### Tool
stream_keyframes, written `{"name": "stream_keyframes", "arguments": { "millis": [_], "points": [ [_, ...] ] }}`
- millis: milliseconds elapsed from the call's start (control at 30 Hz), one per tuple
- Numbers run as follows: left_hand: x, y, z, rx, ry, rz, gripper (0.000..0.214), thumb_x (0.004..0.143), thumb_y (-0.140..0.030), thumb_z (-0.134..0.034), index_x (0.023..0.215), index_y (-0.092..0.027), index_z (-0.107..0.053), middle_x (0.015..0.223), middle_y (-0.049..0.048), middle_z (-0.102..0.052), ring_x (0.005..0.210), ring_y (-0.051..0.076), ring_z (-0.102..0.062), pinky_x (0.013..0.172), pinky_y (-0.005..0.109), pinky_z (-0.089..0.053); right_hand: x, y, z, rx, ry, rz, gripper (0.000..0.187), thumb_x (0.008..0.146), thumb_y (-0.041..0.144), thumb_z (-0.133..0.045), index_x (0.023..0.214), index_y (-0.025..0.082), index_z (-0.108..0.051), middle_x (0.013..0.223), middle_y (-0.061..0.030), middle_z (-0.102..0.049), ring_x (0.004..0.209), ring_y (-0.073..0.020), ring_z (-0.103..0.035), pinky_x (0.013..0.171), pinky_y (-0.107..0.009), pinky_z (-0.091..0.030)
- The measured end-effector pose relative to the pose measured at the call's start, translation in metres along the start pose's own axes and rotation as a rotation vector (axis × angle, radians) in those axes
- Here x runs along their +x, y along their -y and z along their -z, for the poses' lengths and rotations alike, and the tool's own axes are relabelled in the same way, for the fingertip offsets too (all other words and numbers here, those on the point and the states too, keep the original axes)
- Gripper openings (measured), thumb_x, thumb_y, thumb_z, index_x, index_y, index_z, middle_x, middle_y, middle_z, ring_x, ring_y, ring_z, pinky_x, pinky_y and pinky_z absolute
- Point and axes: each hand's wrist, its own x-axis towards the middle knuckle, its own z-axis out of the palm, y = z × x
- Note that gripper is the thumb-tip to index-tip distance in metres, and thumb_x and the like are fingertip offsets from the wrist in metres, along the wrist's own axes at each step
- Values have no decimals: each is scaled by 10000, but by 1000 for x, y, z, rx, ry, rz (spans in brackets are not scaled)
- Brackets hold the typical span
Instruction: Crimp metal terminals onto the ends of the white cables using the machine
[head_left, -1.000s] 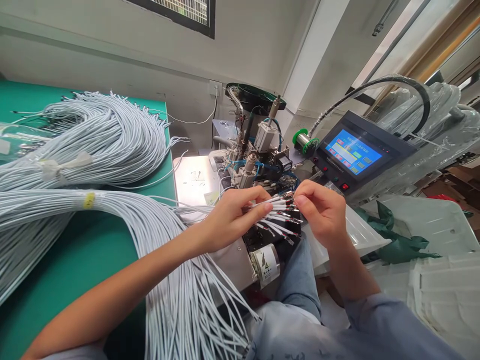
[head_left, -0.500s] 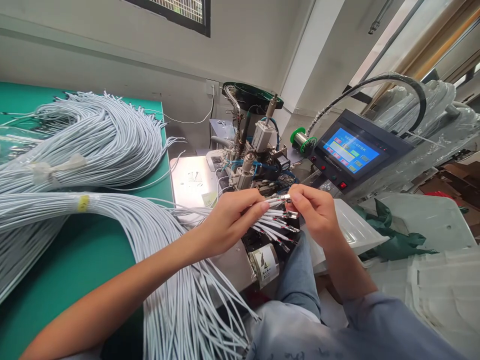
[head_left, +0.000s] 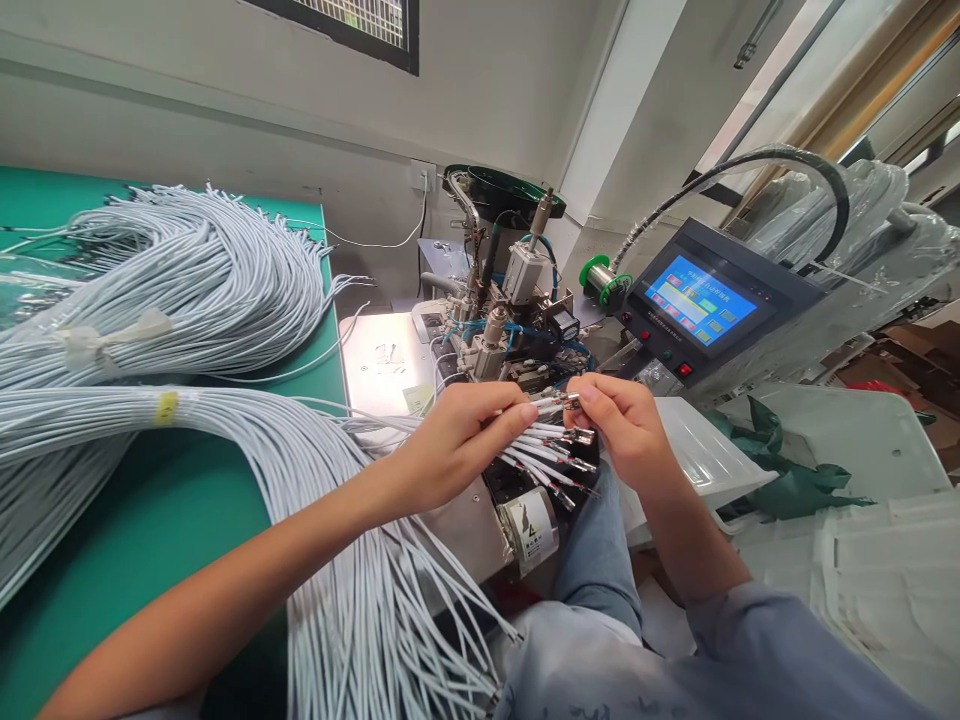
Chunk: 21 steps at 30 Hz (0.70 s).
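My left hand (head_left: 454,440) is closed around a fan of thin white wires (head_left: 544,450) whose ends carry small metal terminals. My right hand (head_left: 626,430) pinches the tip of the topmost wire (head_left: 566,401) between thumb and forefinger. Both hands hover just in front of a small automatic machine (head_left: 502,310) with tubes and cylinders. The wires trail back under my left arm into a big white bundle (head_left: 247,430) lying on the green table (head_left: 150,520).
A second tied wire bundle (head_left: 172,280) lies further back on the green table. A control box with a lit blue touchscreen (head_left: 701,300) stands to the right. A green spool (head_left: 600,278) sits beside it. White plastic trays (head_left: 847,450) and a green cloth (head_left: 795,485) lie at the right.
Both hands have shifted slightly up and left. My right hand went from fingering the wire ends to pinching the tip of the top wire.
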Motion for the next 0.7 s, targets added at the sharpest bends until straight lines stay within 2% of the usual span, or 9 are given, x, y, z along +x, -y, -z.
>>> {"name": "stream_keyframes", "arguments": {
  "millis": [200, 333, 433, 567, 700],
  "points": [
    [-1, 1, 0, -23, 48, 5, 379, 942, -313, -379, 594, -167, -342, 569, -53, -320, 529, 62, -293, 499, 206, -260, -2, 3, -1, 19, 15, 2, 364, 903, 381, -476, 600, 179, -481, 551, 26, -460, 539, -90, -438, 514, -230, -367],
    [-1, 1, 0, -1, 44, 3, 373, 945, -293, -357, 597, -170, -301, 570, -58, -294, 529, 62, -268, 503, 211, -242, -1, 2, -3, 126, 38, -58, 343, 887, 376, -507, 606, 180, -506, 539, 32, -452, 528, -88, -440, 501, -226, -359],
    [0, 0, 0, 22, 36, -2, 377, 942, -289, -360, 592, -170, -292, 565, -58, -287, 525, 62, -264, 503, 214, -235, 0, -2, -4, 196, 32, -112, 293, 868, 395, -532, 665, 186, -564, 550, 33, -471, 525, -92, -456, 482, -223, -351],
    [0, -1, -1, 52, 60, -13, 374, 947, -282, -349, 593, -169, -311, 557, -58, -308, 520, 63, -276, 506, 214, -242, 1, -1, -6, 130, -38, -76, 246, 841, 429, -566, 798, 196, -634, 686, 8, -580, 566, -97, -485, 506, -227, -393],
    [0, -2, -2, 67, 112, -38, 365, 955, -270, -332, 604, -173, -311, 549, -60, -315, 515, 64, -290, 509, 213, -252, 2, 3, -8, 45, -59, -36, 307, 840, 401, -563, 633, 175, -577, 606, 16, -521, 552, -92, -452, 508, -224, -389]
  ]
}}
